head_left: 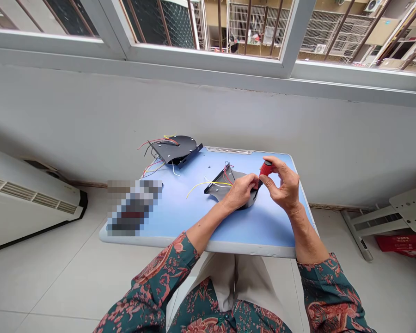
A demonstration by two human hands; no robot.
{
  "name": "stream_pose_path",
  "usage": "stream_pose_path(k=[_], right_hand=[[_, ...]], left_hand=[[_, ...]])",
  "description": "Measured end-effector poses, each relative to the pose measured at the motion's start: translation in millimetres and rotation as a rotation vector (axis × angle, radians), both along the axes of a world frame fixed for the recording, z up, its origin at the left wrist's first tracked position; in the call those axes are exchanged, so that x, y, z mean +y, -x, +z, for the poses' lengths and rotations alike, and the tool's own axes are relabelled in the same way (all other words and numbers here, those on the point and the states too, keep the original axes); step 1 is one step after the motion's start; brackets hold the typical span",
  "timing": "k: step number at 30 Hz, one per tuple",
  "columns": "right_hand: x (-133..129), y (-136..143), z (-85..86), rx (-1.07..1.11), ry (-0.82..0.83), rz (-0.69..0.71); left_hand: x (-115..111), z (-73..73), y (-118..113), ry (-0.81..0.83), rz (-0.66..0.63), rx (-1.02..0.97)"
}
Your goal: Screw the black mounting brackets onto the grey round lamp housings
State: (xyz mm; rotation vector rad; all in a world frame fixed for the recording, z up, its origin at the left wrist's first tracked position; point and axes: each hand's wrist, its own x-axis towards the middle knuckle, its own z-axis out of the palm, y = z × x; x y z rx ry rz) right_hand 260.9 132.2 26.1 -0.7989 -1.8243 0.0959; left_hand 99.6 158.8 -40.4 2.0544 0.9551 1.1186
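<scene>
My right hand grips the red handle of a screwdriver, which has a dark end cap and tilts down to the left. Its tip is hidden behind my fingers. Below it lies a black metal plate with a rounded end, silver screws and red, white and yellow wires. My left hand rests over this plate with its fingertips pinched together close to the screwdriver's lower end. What sits between those fingertips is hidden.
Everything lies on a small blue table. A second black plate with wires overhangs its far left corner. A pixelated patch covers something at the left. Beyond stands a white wall under a barred window.
</scene>
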Motion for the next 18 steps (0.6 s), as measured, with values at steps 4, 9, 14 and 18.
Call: stream_pose_path(k=[4,9,14,18], right_hand=[[1.0,-1.8,0.4,0.034,0.058,0.073],[5.5,-6.3,1.9,0.079,0.245,0.137],[8.6,-7.9,-0.2,0.087,0.214,0.046],[8.8,-7.9,-0.1,0.064,0.163,0.019]], left_hand=[[-0.5,-0.5,0.5,-0.003,-0.025,0.006],[-4.9,6.9,3.8,0.081,-0.211,-0.009],[-7.6,17.0,8.2,0.177,-0.242,0.04],[-2.6,16.3,6.9,0.155,-0.258,0.099]])
